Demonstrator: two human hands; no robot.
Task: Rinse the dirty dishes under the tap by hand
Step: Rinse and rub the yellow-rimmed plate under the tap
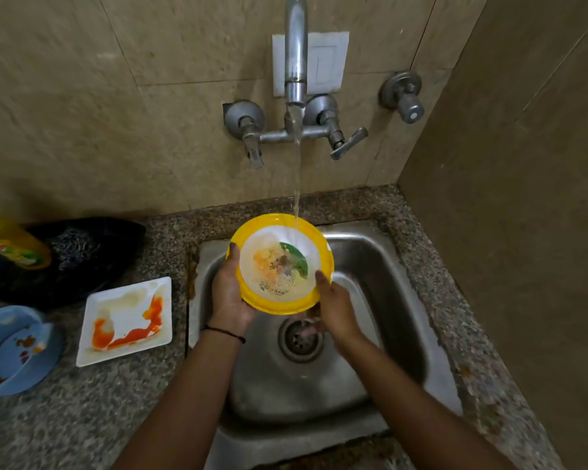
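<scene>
A yellow-rimmed plate (252, 296) with a white centre, smeared with orange and green food, is held tilted over the steel sink (370, 259). Water streams from the tap (296, 62) onto its upper right part. My left hand (228, 293) grips the plate's left edge, thumb on the rim. My right hand (333, 307) holds the lower right edge, fingers on the rim. A white square plate (126, 320) with red-orange sauce lies on the counter to the left. Blue dishes (17, 351) with food stains sit at the far left.
A granite counter (82, 418) surrounds the sink. A yellow bottle (14, 242) and a black bag with a steel scrubber (78, 249) lie at the back left. Tap handles (348, 144) stick out from the tiled wall. A side wall (523, 198) closes the right.
</scene>
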